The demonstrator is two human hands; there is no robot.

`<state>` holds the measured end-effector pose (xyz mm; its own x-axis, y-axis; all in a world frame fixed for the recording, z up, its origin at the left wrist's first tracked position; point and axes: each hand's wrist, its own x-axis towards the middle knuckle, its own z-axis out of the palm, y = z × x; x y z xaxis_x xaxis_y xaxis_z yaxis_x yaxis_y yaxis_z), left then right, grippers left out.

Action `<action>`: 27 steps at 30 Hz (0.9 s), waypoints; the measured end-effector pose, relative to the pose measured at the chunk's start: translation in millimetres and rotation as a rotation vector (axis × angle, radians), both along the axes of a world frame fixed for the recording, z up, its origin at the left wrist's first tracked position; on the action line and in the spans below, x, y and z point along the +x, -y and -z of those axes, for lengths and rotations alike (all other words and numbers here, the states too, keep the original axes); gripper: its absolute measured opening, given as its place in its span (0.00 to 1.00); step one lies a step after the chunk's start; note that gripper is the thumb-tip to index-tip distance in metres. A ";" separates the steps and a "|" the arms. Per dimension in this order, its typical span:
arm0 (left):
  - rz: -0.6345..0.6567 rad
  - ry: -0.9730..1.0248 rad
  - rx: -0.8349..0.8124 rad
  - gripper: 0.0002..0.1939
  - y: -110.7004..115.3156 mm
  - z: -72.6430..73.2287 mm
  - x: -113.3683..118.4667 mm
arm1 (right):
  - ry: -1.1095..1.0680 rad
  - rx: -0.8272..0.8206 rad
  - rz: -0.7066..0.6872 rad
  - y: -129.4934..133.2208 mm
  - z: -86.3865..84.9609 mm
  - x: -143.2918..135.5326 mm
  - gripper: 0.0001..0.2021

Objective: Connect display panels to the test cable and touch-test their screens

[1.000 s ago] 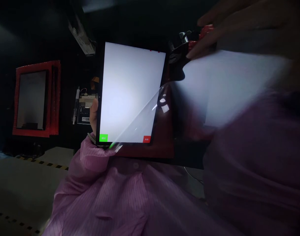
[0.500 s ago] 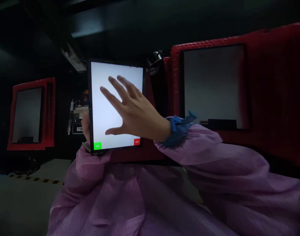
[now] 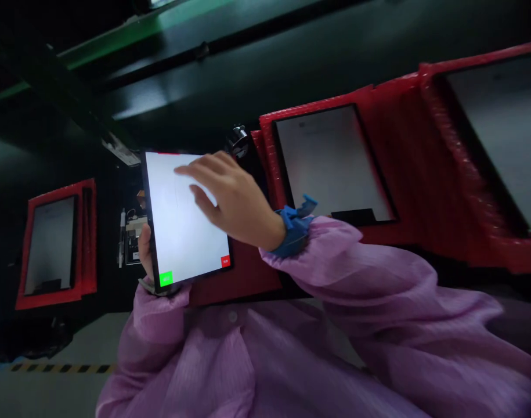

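Note:
A tablet (image 3: 173, 232) with a lit white screen is held tilted in front of me. My left hand (image 3: 144, 247) grips its left edge; only the thumb side shows and the other fingers are hidden behind it. Over the screen's upper right part is my right hand (image 3: 237, 197), holding nothing, with index finger stretched out and thumb apart. Whether the fingertip touches the glass I cannot tell. A red strip runs along part of the screen's top edge. Green and red squares sit at the bottom corners. A blue band (image 3: 293, 232) circles my right wrist.
Dark-screened tablets lie on red bubble-wrap sleeves (image 3: 404, 174) to the right, and another tablet (image 3: 50, 247) on red wrap to the left. Behind the held tablet are a white pen (image 3: 122, 238), a circuit board (image 3: 134, 241) and a shiny metal piece (image 3: 239, 139).
My right hand's spread fingers have drawn closer together, with the index finger pointing left. More red shows along the screen's top edge. The camera view has shifted and tilted.

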<state>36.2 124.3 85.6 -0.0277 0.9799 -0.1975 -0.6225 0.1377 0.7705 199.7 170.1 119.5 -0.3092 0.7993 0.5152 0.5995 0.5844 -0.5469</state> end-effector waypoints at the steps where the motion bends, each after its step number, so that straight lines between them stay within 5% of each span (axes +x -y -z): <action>1: 0.031 0.006 -0.030 0.25 0.2 -2.2 -3.0 | -0.041 -0.007 0.033 -6.2 -3.5 8.3 0.17; 6: 0.060 -0.252 -0.194 0.21 2.5 -16.4 -19.9 | -0.201 -0.152 0.041 -32.9 -7.4 35.2 0.16; 9: 0.050 -0.418 -0.270 0.17 6.4 -25.8 -12.6 | -0.277 -0.284 -0.010 -41.8 -2.5 34.9 0.24; 13: 0.233 -0.503 -0.099 0.19 12.5 -34.2 16.4 | -0.377 -0.416 -0.083 -46.5 3.5 29.1 0.35; 18: 0.351 -0.563 0.106 0.22 20.0 -35.8 40.4 | -0.461 -0.416 -0.119 -48.9 6.9 30.4 0.27; 22: 0.077 -0.725 0.310 0.22 26.0 -23.2 16.6 | -0.456 -0.405 -0.132 -48.7 6.3 33.3 0.20; 25: -0.178 -1.305 0.364 0.15 30.4 -2.1 -24.0 | -0.436 -0.394 -0.142 -47.5 6.5 34.1 0.18; 27: -0.191 -1.692 0.291 0.13 33.5 14.8 -49.3 | -0.428 -0.384 -0.144 -47.4 8.5 34.0 0.18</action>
<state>-13.1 90.8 70.8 -0.1123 0.9337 0.3401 0.8497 -0.0872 0.5200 233.7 217.6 111.0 -0.2572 0.9187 0.2999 0.2081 0.3557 -0.9111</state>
